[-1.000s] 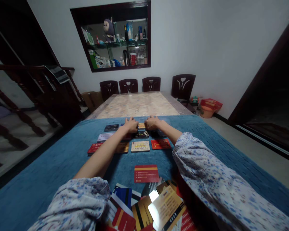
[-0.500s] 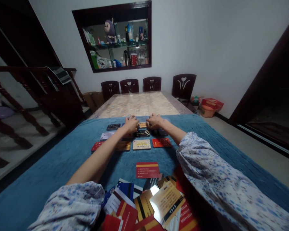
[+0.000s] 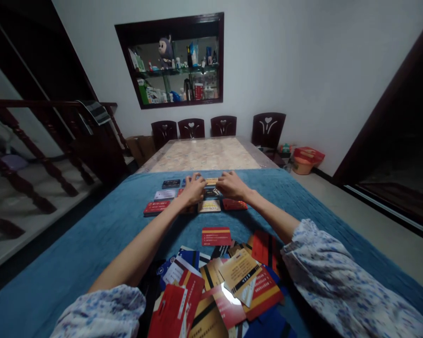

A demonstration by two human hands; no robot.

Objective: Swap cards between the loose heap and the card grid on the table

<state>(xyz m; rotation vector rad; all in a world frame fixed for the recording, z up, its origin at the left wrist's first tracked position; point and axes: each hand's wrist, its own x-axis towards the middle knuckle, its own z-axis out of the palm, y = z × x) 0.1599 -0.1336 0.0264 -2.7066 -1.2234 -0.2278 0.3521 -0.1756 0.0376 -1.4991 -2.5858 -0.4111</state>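
Observation:
Several small groups of cards lie in three rows on a blue cloth. My left hand (image 3: 194, 189) and my right hand (image 3: 231, 185) are bent over the back rows, fingers curled inward. Between their fingertips shows a gold card (image 3: 211, 181), which they appear to touch at its left and right edges. Just nearer is a black card (image 3: 211, 192), partly covered by the right fingers. In the front row are a red card (image 3: 156, 207), a cream card (image 3: 209, 206) and another red card (image 3: 234, 204). My left hand and forearm hide some cards.
Close to me is a loose heap of mixed cards (image 3: 211, 281), with one red card (image 3: 216, 236) at its far edge. The bare tabletop (image 3: 207, 152) extends beyond the blue cloth (image 3: 116, 225). Dark chairs (image 3: 268, 129) stand around the far end.
The view has shifted slightly and more of the near heap shows. Both hands remain around the gold card, the right one now lower over the black card's right side.

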